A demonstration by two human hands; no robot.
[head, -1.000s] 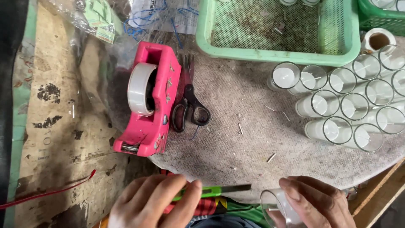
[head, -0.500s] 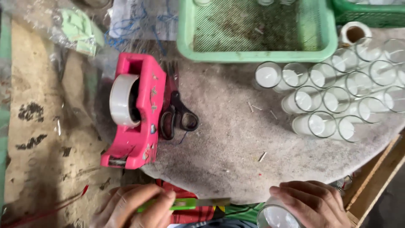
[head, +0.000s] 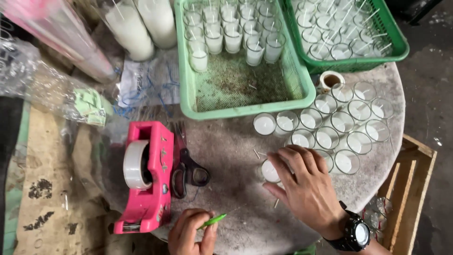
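Listing from left to right across my round grey work table.

Far left: crinkled clear plastic bag, tall white pillar candles standing behind it.

Pink plastic tape dispenser with a white tape roll; black-handled scissors lying just beside it, blades pointing away from me.

My left hand: fingers pinched narrow on a slim green stick-like tool, tip pointing right.

Pale green mesh plastic tray, small wax-filled glasses in rows at its far end, near half bare.

My right hand: fingers curled over a small clear glass of white wax, which stands on the table at the near edge of the cluster. Grip best kept on the rim and wall, glass level, tool brought in low from the left.

Cluster of like wax-filled glasses just beside my fingers, crowding the right side; loose wick bits scattered near.

Small cream tape roll; darker green basket of wicked glasses; wooden crate at far right, below the table edge.
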